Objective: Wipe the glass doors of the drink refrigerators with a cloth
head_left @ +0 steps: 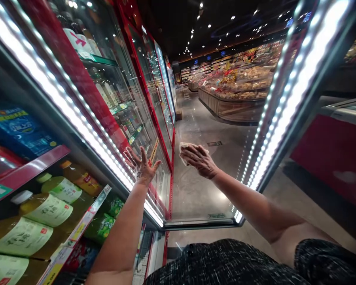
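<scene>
A glass fridge door [201, 186] stands swung open in front of me, with bright light strips down both edges of its frame. My right hand [199, 160] presses a pale cloth [184, 148] flat against the glass, fingers laid over it. My left hand [141, 164] is open, fingers spread, with the palm against the neighbouring red-framed fridge door [154, 158] beside the hinge edge.
On my left are open fridge shelves with several bottles of yellow drink [44, 208] and green packs [105, 225]. More red-framed glass fridges [154, 87] run down the aisle. Through the glass I see a grey floor, a produce island [240, 95] and a red chest freezer [338, 146].
</scene>
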The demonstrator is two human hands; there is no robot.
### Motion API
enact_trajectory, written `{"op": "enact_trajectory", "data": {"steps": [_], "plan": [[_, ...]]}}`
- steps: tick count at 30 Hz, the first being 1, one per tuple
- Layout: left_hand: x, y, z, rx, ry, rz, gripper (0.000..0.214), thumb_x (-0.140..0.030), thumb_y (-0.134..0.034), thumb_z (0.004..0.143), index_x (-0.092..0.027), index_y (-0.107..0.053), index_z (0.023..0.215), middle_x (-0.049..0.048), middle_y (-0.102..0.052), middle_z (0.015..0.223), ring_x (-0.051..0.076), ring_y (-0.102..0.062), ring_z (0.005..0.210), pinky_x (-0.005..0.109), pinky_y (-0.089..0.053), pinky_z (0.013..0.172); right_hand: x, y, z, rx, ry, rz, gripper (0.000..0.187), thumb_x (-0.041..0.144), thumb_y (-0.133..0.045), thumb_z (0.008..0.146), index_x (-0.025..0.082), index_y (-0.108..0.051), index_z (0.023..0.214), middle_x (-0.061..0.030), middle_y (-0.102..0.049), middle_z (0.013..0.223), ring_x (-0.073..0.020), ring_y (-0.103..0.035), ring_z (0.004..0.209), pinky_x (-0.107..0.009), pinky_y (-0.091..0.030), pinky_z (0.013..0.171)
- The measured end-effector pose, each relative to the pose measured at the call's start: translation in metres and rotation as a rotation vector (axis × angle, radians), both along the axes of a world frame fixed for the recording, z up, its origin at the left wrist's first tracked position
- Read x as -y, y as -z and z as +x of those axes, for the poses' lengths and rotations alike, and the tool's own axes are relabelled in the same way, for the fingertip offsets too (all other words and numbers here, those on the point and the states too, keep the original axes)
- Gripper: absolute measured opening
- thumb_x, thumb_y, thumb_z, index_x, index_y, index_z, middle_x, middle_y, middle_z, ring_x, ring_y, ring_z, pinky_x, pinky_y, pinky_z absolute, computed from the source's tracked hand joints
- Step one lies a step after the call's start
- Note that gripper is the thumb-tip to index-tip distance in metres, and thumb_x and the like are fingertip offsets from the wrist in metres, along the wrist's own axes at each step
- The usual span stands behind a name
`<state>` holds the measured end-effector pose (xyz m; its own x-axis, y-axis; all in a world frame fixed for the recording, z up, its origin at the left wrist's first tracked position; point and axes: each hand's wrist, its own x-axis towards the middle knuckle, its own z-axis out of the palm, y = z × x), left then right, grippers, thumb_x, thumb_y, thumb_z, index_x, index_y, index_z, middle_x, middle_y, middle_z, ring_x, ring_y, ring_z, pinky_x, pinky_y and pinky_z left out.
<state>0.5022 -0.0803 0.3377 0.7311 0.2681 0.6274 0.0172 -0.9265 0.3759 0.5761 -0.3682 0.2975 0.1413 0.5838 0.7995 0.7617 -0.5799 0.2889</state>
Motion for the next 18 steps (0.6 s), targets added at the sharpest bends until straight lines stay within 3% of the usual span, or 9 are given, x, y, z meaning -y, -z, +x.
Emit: {"op": "enact_trajectory", "data": {"steps": [4, 8, 11, 15, 18], "plan": [[0.006, -0.001, 0.001, -0.048, -0.019, -0.036, 0.119, -0.065, -0.077, 0.074, -0.025, -0.011, 0.165, 0.0172, 0.001, 0.172, 0.042, 0.004, 0.158, 0.074, -0.011, 0.120, 0.040, 0.016, -0.002, -0.095, 0.120, 0.064, 0.063, 0.011, -0.047, 0.100, 0.033, -0.038, 0.158, -0.0019, -0.052, 0.155, -0.0207, -0.036, 0.152, -0.046, -0.015, 0.129], [0.015, -0.002, -0.002, -0.060, -0.041, -0.056, 0.136, -0.069, -0.081, 0.066, -0.019, -0.003, 0.165, 0.0232, 0.003, 0.171, 0.043, 0.008, 0.157, 0.073, -0.010, 0.119, 0.073, 0.042, -0.007, -0.067, 0.096, 0.002, 0.061, 0.009, -0.050, 0.098, 0.031, -0.045, 0.154, -0.0025, -0.059, 0.149, -0.0187, -0.043, 0.148, -0.043, -0.016, 0.129], [0.023, -0.004, -0.001, -0.036, -0.072, -0.076, 0.138, -0.071, -0.080, 0.066, -0.016, 0.000, 0.165, 0.0262, 0.001, 0.170, 0.042, 0.006, 0.158, 0.071, -0.011, 0.121, 0.099, 0.041, 0.000, -0.040, 0.100, 0.003, 0.058, 0.007, -0.048, 0.097, 0.032, -0.050, 0.149, -0.0015, -0.062, 0.146, -0.0156, -0.043, 0.147, -0.041, -0.019, 0.128], [0.031, -0.003, 0.006, -0.019, -0.093, -0.086, 0.142, -0.075, -0.078, 0.064, -0.012, 0.001, 0.165, 0.0299, 0.000, 0.169, 0.042, 0.004, 0.158, 0.071, -0.011, 0.120, 0.134, 0.033, 0.015, -0.106, 0.258, 0.140, 0.055, 0.009, -0.047, 0.095, 0.028, -0.054, 0.146, -0.0078, -0.055, 0.153, -0.0239, -0.034, 0.153, -0.055, -0.019, 0.127], [0.034, 0.001, 0.013, -0.002, -0.122, -0.095, 0.145, -0.080, -0.074, 0.063, -0.009, 0.003, 0.164, 0.0327, -0.001, 0.168, 0.042, 0.003, 0.158, 0.073, -0.009, 0.119, 0.152, 0.056, 0.017, -0.156, 0.367, 0.260, 0.055, 0.011, -0.050, 0.090, 0.022, -0.055, 0.144, -0.0141, -0.049, 0.156, -0.0300, -0.029, 0.155, -0.061, -0.023, 0.125]]}}
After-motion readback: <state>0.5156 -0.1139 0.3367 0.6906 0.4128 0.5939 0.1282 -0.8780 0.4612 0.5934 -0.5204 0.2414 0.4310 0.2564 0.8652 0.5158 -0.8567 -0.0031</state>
